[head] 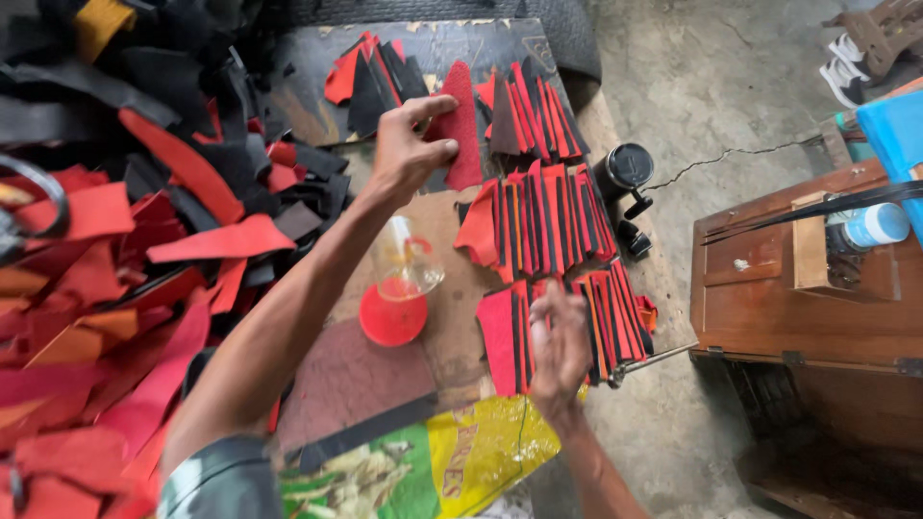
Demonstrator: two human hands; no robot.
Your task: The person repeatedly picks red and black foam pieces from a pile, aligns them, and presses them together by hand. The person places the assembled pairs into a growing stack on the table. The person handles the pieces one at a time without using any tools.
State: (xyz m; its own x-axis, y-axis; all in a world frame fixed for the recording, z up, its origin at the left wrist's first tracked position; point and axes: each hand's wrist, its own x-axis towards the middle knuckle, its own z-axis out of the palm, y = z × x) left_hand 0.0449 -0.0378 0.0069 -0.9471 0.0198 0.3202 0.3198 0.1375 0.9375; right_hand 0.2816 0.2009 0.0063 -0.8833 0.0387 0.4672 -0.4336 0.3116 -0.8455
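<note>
Already several fanned rows of red and black pieces (553, 221) lie on the board (433, 317); a big loose heap of offcuts (115, 269) remains at the left. The left hand (409, 144) pinches a red leather piece (463, 125), held above the board's far end, long axis running away from the person, rounded tip pointing far; the right hand (560, 351) rests flat on the nearest row, fingers together, gripping nothing.

A low board (452, 356) of brown card or wood, hard to tell which, sat on the concrete floor (692, 86). Rows of red and black leather pieces (548, 226) lay fanned across it, beside a clear cup (409, 264) standing on a red lid (392, 317). A printed plastic sack (461, 457) lay under its near edge.
</note>
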